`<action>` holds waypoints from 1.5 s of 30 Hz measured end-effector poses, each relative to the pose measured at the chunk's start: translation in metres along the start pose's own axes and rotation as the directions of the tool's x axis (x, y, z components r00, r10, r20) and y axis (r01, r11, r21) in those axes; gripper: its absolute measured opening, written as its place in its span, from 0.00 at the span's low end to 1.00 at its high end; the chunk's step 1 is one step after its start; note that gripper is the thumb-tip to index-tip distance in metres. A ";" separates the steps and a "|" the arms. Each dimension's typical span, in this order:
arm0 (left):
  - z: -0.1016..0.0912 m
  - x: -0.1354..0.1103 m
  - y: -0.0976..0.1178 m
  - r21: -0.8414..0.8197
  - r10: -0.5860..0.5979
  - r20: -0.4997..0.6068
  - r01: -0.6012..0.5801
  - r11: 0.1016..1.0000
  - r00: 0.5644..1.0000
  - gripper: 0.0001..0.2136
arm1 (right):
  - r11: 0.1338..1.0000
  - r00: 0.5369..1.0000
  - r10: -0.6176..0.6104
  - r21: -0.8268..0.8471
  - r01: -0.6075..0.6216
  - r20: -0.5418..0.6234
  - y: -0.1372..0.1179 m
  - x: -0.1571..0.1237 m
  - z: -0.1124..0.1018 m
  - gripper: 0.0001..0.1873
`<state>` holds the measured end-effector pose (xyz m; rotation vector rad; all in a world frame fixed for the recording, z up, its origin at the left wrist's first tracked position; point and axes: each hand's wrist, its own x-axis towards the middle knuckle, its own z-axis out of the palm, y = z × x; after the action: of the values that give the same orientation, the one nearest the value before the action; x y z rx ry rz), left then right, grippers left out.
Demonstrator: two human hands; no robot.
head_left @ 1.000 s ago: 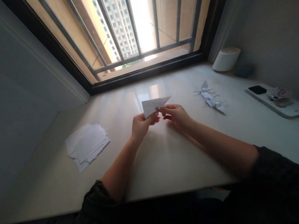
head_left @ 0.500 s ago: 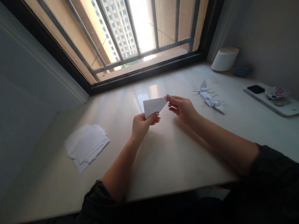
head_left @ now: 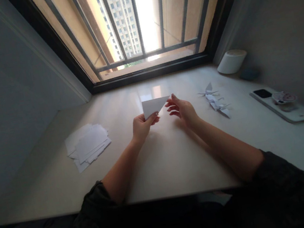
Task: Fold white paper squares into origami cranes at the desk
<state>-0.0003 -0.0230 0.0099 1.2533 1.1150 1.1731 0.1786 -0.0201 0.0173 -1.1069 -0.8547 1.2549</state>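
A white sheet folded into a triangle is held just above the pale table, in the middle of the view. My left hand pinches its lower left corner between thumb and fingers. My right hand is at the sheet's right tip, index finger and thumb touching the point, the other fingers curled loosely apart.
A loose stack of white paper sheets lies at the left. Folded paper cranes rest at the right. Further right are a phone with a small round object on it, and a white roll by the barred window.
My right hand slid from the sheet's lower edge out along the fold to its right tip. The left hand kept its pinch; the sheet tilted slightly.
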 end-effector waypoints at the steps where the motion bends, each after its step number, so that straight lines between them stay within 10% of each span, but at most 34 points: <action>1: 0.001 0.000 0.000 -0.002 0.002 -0.011 -0.002 1.000 1.000 0.17 | 1.000 0.997 0.022 -0.018 -0.021 0.071 0.001 -0.004 0.005 0.27; 12: 0.001 -0.002 -0.001 0.053 -0.036 0.128 0.029 0.998 0.991 0.19 | 0.966 0.986 -0.137 -0.208 0.155 0.095 0.009 -0.007 0.009 0.24; 17: -0.003 0.002 0.001 0.096 0.102 0.000 -0.102 0.990 0.995 0.17 | 0.917 0.966 -0.230 -0.306 0.256 0.119 0.013 -0.004 0.007 0.23; 31: -0.001 0.000 0.001 0.027 -0.036 -0.044 0.038 0.999 0.998 0.19 | 0.974 0.980 -0.053 -0.209 0.094 0.192 0.012 -0.007 0.009 0.23; 45: -0.005 0.001 0.010 -0.012 -0.057 0.050 0.058 0.998 0.997 0.17 | 0.885 0.938 -0.094 -0.404 0.232 0.334 0.018 -0.014 0.012 0.27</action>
<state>-0.0051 -0.0220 0.0202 1.2255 1.0979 1.0995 0.1599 -0.0324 0.0042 -1.1725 -1.4951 1.1325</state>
